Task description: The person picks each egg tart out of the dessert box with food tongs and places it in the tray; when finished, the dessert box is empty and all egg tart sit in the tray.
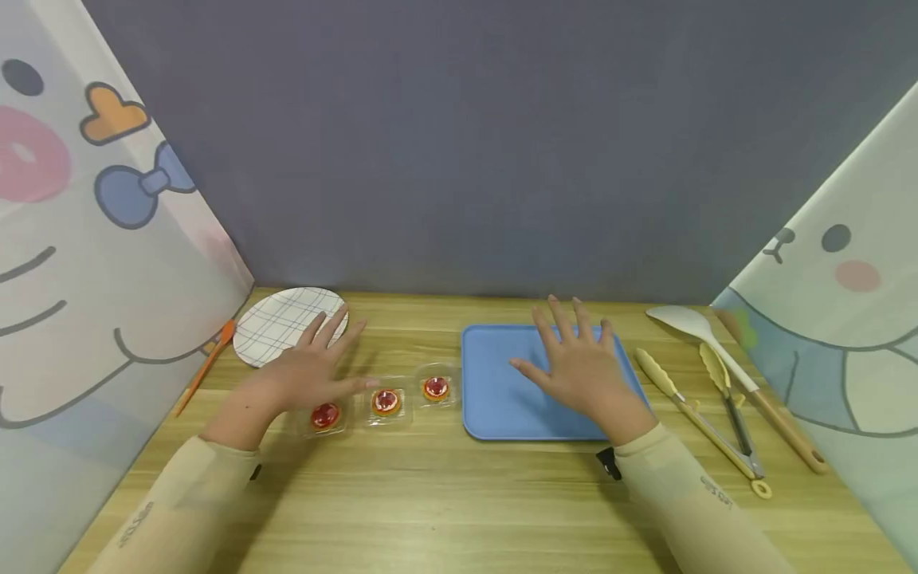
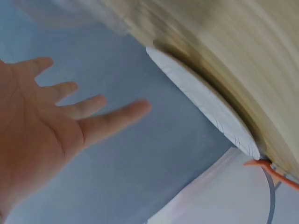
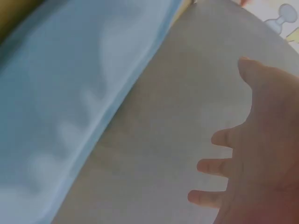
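My left hand (image 1: 304, 379) hovers with spread fingers, its fingertips over the edge of a white plate (image 1: 276, 323) with a dark checked pattern. Close to its thumb, three small red-topped tarts in clear plastic packs stand in a slanting row: a left tart (image 1: 326, 415), a middle tart (image 1: 386, 402) and a right tart (image 1: 435, 388). The forearm side of that hand partly covers the left pack. Over a blue tray (image 1: 495, 399) my right hand (image 1: 581, 371) is held with fingers spread, apart from the tray in the right wrist view. Neither hand holds anything.
Right of the tray lie tongs (image 1: 706, 426) with pale yellow tips and a white ladle-like utensil (image 1: 739, 371) with a wooden handle. An orange slim utensil (image 1: 208, 363) lies at the left edge. A grey wall (image 1: 473, 159) and printed side panels (image 1: 853, 351) enclose the wooden table (image 1: 430, 510).
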A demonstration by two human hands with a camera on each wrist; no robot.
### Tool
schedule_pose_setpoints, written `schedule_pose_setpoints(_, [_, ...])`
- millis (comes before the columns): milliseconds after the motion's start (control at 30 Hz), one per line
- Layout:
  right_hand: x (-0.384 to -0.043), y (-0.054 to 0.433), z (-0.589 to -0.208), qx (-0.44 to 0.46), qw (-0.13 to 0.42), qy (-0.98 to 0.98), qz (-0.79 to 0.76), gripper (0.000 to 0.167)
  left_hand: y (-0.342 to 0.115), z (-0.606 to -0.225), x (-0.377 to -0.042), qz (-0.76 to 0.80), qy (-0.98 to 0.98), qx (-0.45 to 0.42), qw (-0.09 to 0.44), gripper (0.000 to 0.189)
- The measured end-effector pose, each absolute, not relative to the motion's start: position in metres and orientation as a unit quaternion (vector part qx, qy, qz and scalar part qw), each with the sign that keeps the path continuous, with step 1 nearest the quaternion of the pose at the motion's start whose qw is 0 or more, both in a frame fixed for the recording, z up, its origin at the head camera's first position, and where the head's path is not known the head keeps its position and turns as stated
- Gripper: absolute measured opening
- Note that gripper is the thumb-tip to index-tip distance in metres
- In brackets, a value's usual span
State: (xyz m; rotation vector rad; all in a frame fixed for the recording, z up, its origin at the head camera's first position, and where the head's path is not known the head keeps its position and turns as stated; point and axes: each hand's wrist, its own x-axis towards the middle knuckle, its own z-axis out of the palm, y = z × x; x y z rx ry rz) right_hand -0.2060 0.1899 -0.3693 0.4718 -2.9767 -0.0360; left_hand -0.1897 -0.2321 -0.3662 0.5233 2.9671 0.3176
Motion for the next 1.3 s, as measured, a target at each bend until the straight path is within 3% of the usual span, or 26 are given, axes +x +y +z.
schedule_pose_setpoints(300, [-0.190, 0.136, -0.351, 0.268, 0.122, -0.956, 0.006, 0.094, -0.257, -0.356, -0.177, 0.171, 0.963, 0.181, 0.099, 0.130])
schedule_pose_setpoints(633, [-0.181, 0.069, -0.349, 0.394, 0.096, -0.912, 0.059, 0.089, -0.264, -0.358, -0.163, 0.210, 0.948, 0.150, 0.188, 0.138])
schedule_pose_setpoints(933, [-0.178, 0.012, -0.361, 0.444, 0.042, -0.893, 0.059, 0.089, -0.277, -0.367, -0.164, 0.249, 0.926, 0.141, 0.245, 0.124])
schedule_pose_setpoints(1300, [-0.175, -0.039, -0.374, 0.479, 0.021, -0.876, 0.052, 0.090, -0.284, -0.379, -0.167, 0.273, 0.917, 0.139, 0.258, 0.108])
